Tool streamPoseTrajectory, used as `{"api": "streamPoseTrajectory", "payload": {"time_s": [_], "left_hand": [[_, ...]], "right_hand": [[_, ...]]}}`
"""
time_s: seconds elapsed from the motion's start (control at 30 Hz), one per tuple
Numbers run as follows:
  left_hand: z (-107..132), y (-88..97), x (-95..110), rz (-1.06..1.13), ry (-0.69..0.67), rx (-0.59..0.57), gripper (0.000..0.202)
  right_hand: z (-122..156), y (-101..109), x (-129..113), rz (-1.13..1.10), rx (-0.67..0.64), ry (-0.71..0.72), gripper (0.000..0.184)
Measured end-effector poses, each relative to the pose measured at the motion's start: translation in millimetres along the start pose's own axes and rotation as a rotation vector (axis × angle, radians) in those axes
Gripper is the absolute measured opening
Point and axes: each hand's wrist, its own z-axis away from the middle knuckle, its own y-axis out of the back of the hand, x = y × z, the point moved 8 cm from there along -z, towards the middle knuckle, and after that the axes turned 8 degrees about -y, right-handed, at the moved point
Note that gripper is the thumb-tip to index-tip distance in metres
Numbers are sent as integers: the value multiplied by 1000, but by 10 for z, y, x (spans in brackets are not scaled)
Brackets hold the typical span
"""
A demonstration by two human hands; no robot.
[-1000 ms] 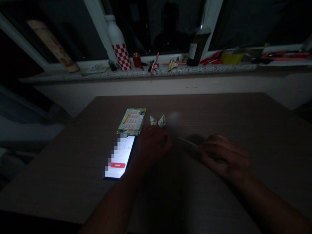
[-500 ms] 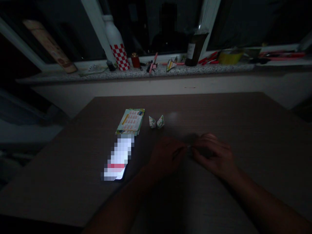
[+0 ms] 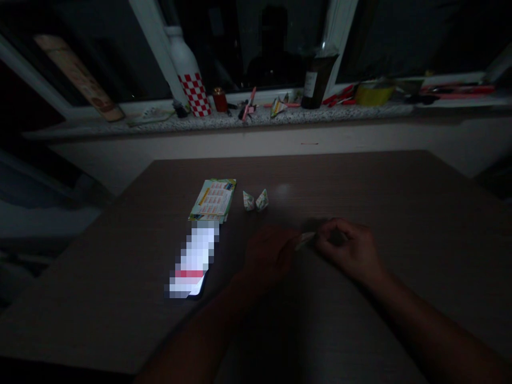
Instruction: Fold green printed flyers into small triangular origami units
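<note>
A small pale piece of folded paper shows between my two hands, low over the table; its exact shape is lost in the dark. My left hand is closed on its left end. The thumb and fingertips of my right hand pinch its right end. Beyond my left hand stand two small folded paper shapes with pointed tops and a printed pattern, side by side.
A stack of printed calendar cards lies left of the folded shapes. Nearer me is a lit phone on the brown table. A checkered bottle, a dark pouch and small items line the windowsill.
My right hand has shifted slightly and its fingers are curled more. More of the pale paper shows between my hands. The cards, phone and folded shapes stay put.
</note>
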Motion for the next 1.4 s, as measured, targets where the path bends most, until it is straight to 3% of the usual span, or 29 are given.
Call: {"api": "streamPoseTrajectory", "payload": {"time_s": [0.1,0.2,0.3,0.37,0.5,0.6,0.73,0.8,1.4], "left_hand": [[-12,35,-115,56,134,-7,17],[18,-63,-269,204,314,-64,15],[117,-278,-425,392,499,-162,19],[168,-369,-488,354,538,-230,19],[172,-401,-467,-47,393,-438,20],[154,-323,-439,-231,311,-525,22],[128,-300,-285,-74,72,-618,27],[145,-304,-265,-25,25,-666,32],[187,-316,-291,-47,-31,-759,32]], "right_hand": [[-30,30,134,-20,9,-52,5],[-41,32,93,-64,-21,-13,3],[-8,-75,-66,-109,-165,131,14],[41,-195,-133,-88,-293,213,20],[141,-450,-91,75,-523,243,29],[178,-526,-49,137,-608,229,27],[177,-509,-60,140,-620,224,28],[182,-506,-84,120,-623,231,32],[184,-545,-176,101,-659,274,35]]}}
